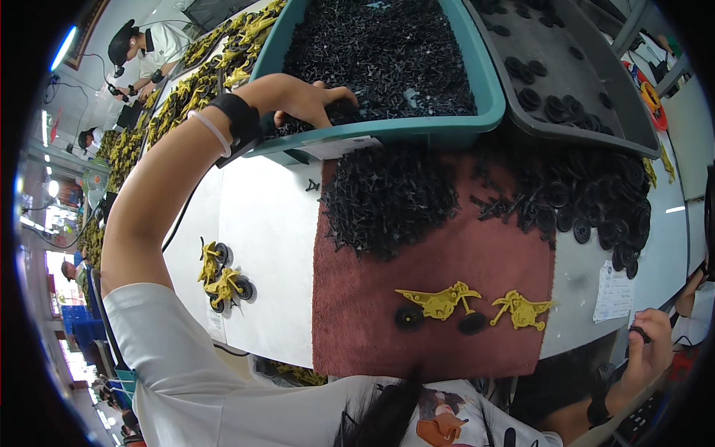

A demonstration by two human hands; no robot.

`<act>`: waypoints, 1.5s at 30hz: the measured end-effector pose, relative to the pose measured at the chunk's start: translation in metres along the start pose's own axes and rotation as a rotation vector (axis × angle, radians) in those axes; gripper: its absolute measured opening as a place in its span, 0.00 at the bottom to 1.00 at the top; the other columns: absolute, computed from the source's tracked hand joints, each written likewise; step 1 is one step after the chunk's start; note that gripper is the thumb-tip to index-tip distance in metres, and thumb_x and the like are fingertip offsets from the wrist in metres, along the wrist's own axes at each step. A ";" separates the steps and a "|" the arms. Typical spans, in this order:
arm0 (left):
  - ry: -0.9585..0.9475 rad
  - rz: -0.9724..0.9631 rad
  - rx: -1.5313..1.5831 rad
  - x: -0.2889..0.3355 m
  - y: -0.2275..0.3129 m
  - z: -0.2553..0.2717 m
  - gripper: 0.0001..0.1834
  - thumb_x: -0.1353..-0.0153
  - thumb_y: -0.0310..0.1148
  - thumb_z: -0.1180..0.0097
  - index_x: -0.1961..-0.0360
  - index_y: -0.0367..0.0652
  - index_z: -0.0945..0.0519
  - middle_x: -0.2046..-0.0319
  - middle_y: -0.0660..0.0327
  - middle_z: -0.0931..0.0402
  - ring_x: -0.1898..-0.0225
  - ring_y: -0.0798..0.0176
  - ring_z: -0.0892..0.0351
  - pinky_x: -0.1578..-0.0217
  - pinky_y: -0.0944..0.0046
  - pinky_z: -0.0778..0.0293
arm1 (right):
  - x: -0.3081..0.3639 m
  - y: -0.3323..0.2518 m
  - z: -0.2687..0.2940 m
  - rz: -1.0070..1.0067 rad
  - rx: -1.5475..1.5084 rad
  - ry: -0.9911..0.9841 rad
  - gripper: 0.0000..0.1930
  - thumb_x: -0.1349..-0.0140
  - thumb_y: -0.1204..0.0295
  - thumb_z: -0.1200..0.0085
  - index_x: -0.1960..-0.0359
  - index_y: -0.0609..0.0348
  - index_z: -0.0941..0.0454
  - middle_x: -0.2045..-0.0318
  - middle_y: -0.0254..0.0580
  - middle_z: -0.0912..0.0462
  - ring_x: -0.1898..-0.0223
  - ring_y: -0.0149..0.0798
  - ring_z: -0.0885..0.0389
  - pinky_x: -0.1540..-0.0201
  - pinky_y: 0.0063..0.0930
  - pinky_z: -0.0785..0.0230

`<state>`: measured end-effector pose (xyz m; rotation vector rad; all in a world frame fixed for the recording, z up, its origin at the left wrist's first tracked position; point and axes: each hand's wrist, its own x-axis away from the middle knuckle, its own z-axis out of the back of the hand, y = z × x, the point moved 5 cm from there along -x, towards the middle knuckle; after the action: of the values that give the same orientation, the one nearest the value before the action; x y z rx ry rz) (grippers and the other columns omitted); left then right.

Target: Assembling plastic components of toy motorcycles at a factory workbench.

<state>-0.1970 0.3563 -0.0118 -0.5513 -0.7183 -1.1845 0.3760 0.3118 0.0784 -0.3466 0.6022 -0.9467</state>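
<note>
Up at the tabletop's far edge, your left hand [309, 100] curls shut on small black parts [342, 112] inside the teal bin [417, 128], whose long axis runs left to right. Your right hand [648, 339], off the near right corner, pinches a small black piece [639, 334]. Yellow toy motorcycles [439, 304] lie sideways on the maroon cloth [372, 313].

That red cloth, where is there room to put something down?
The red cloth is bare at its lower left, below the heap of small black parts and left of the yellow toy motorbike. The white table beside it is bare too. The top right, under the black wheels, is crowded.
</note>
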 end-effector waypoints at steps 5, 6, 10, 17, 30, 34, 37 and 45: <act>0.051 -0.106 -0.070 -0.002 0.023 0.002 0.44 0.54 0.48 0.32 0.36 0.65 0.42 0.49 0.53 0.41 0.53 0.41 0.27 0.56 0.47 0.32 | -0.007 0.006 -0.007 -0.003 -0.002 0.009 0.07 0.46 0.78 0.46 0.66 0.68 0.28 0.61 0.48 0.25 0.59 0.41 0.27 0.52 0.29 0.36; 0.060 -0.111 -0.097 -0.001 0.026 0.003 0.45 0.56 0.42 0.30 0.37 0.66 0.41 0.49 0.54 0.40 0.54 0.42 0.26 0.56 0.47 0.31 | -0.008 0.006 -0.009 -0.040 -0.019 -0.003 0.07 0.45 0.79 0.47 0.66 0.67 0.28 0.60 0.48 0.25 0.58 0.41 0.27 0.52 0.30 0.36; 0.082 -0.119 -0.144 -0.006 0.017 0.007 0.45 0.58 0.35 0.29 0.38 0.66 0.39 0.49 0.54 0.38 0.53 0.44 0.26 0.56 0.48 0.28 | -0.005 0.011 -0.009 -0.121 -0.061 0.031 0.06 0.44 0.78 0.47 0.65 0.67 0.28 0.58 0.48 0.26 0.56 0.41 0.28 0.49 0.30 0.38; 0.228 -0.172 -0.160 -0.018 -0.014 0.032 0.39 0.63 0.23 0.35 0.45 0.61 0.28 0.51 0.54 0.35 0.53 0.46 0.27 0.54 0.54 0.26 | 0.005 0.018 0.010 -0.069 -0.017 0.077 0.06 0.41 0.77 0.48 0.64 0.67 0.27 0.58 0.48 0.25 0.55 0.41 0.28 0.46 0.31 0.39; 0.604 -0.464 0.186 0.046 0.001 0.060 0.28 0.58 0.25 0.40 0.50 0.53 0.26 0.59 0.66 0.27 0.62 0.67 0.28 0.60 0.67 0.27 | 0.026 0.006 0.033 0.105 0.018 0.111 0.09 0.42 0.74 0.45 0.66 0.71 0.26 0.63 0.53 0.23 0.59 0.44 0.26 0.53 0.33 0.35; 0.617 -0.386 0.345 0.090 0.026 0.063 0.29 0.58 0.25 0.39 0.50 0.53 0.26 0.55 0.65 0.27 0.58 0.65 0.25 0.60 0.65 0.24 | 0.039 0.000 0.041 0.139 0.004 0.135 0.10 0.41 0.74 0.45 0.65 0.71 0.26 0.63 0.53 0.23 0.60 0.44 0.26 0.55 0.32 0.34; 0.469 -0.647 0.513 0.143 0.069 0.053 0.18 0.49 0.24 0.39 0.56 0.42 0.29 0.70 0.66 0.30 0.71 0.74 0.31 0.71 0.73 0.30 | 0.047 -0.008 0.042 0.161 -0.014 0.172 0.09 0.41 0.74 0.45 0.64 0.71 0.25 0.62 0.53 0.23 0.61 0.42 0.26 0.56 0.30 0.33; 0.574 -0.824 0.103 0.121 0.108 -0.034 0.30 0.61 0.20 0.38 0.51 0.48 0.25 0.55 0.61 0.29 0.54 0.59 0.26 0.52 0.63 0.28 | 0.067 -0.021 0.046 0.227 -0.025 0.187 0.09 0.40 0.75 0.45 0.63 0.71 0.25 0.62 0.54 0.23 0.61 0.41 0.26 0.57 0.29 0.32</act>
<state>-0.0619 0.2876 0.0552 0.2236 -0.4996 -1.9421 0.4204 0.2450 0.1036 -0.2076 0.8073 -0.7580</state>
